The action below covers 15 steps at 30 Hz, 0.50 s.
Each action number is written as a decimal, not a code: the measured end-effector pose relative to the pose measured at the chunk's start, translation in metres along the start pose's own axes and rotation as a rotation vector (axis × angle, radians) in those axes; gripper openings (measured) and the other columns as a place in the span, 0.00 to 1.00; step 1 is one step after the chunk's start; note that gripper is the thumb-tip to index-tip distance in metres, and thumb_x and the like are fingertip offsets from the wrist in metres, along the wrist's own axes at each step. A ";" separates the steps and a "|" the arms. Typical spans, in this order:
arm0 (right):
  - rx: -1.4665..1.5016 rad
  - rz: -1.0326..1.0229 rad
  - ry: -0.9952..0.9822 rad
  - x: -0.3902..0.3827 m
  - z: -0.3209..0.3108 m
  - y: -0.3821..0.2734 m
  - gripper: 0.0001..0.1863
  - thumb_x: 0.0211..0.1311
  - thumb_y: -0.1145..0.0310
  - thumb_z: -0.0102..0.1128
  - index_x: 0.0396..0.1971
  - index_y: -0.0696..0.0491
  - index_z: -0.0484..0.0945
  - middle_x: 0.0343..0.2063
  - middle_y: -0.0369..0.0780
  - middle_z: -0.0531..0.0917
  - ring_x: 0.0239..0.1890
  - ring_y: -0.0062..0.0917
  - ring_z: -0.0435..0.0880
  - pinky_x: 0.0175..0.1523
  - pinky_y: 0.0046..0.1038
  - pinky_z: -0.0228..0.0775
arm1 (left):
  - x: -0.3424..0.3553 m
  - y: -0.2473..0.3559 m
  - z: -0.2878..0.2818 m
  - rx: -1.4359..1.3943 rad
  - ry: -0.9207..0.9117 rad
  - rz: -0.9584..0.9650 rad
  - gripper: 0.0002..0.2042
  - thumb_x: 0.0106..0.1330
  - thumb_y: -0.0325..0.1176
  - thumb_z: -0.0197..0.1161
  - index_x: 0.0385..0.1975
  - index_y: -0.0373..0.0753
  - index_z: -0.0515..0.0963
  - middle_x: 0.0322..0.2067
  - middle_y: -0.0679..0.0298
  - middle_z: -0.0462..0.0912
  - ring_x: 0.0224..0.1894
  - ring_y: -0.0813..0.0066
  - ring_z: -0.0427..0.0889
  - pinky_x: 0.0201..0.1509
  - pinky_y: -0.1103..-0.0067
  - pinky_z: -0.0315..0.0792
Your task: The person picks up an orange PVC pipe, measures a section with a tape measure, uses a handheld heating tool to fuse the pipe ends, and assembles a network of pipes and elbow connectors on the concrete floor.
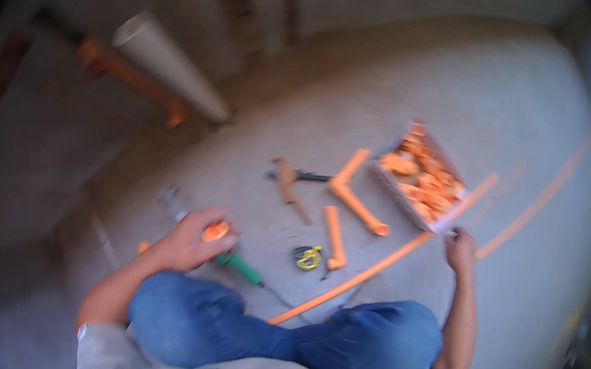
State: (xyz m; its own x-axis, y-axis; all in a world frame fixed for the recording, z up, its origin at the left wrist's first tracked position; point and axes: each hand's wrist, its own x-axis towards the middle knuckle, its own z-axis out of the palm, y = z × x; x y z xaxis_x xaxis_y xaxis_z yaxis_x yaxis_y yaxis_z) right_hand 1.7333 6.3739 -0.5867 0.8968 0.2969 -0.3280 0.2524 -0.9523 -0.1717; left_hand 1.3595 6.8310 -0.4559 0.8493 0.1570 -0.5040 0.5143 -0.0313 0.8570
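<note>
My left hand (197,240) is closed around a short orange pipe fitting (215,231), its round opening facing up. Beneath that hand lies a corded tool with a green handle (245,270), partly covered by the fingers. My right hand (460,251) is out to the right, its fingers drawn together beside the near corner of an open box (406,204). A pale spot shows at those fingertips, but blur hides what it is. Orange fittings (427,179) fill the box. One long orange pipe (382,264) runs from my legs past the box corner.
Two orange pipes with elbows, one bent (358,206) and one short (333,238), lie on the concrete floor. Near them are a yellow-and-black tape measure (307,258) and a brown-and-black tool (286,180). A thick pale pipe (173,67) stands at the far left.
</note>
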 end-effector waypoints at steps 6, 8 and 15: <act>-0.044 -0.387 0.036 0.018 -0.053 -0.132 0.17 0.64 0.69 0.62 0.50 0.62 0.79 0.36 0.52 0.86 0.35 0.42 0.86 0.43 0.39 0.76 | -0.043 -0.022 -0.018 -0.326 0.526 0.170 0.07 0.70 0.33 0.58 0.30 0.37 0.73 0.23 0.63 0.78 0.25 0.79 0.76 0.30 0.80 0.71; -0.037 -0.488 0.057 0.021 -0.061 -0.164 0.17 0.64 0.70 0.62 0.50 0.61 0.79 0.35 0.52 0.85 0.33 0.42 0.85 0.41 0.39 0.76 | -0.064 -0.055 -0.026 -0.382 0.644 0.233 0.07 0.70 0.32 0.57 0.30 0.37 0.73 0.22 0.63 0.78 0.23 0.79 0.75 0.28 0.80 0.71; -0.151 -0.715 -0.074 0.024 -0.053 -0.264 0.14 0.63 0.72 0.61 0.47 0.61 0.78 0.33 0.53 0.84 0.35 0.46 0.85 0.42 0.41 0.75 | -0.122 -0.269 -0.028 -0.129 0.827 -0.416 0.09 0.68 0.33 0.57 0.36 0.33 0.75 0.26 0.54 0.80 0.30 0.61 0.82 0.37 0.70 0.76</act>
State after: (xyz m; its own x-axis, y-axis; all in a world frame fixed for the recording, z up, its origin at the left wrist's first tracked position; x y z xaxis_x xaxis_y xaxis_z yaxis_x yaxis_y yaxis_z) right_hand 1.7075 6.6289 -0.4998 0.4682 0.8485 -0.2468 0.8190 -0.5215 -0.2394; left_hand 1.1145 6.8481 -0.6218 0.2199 0.7854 -0.5786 0.6986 0.2872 0.6553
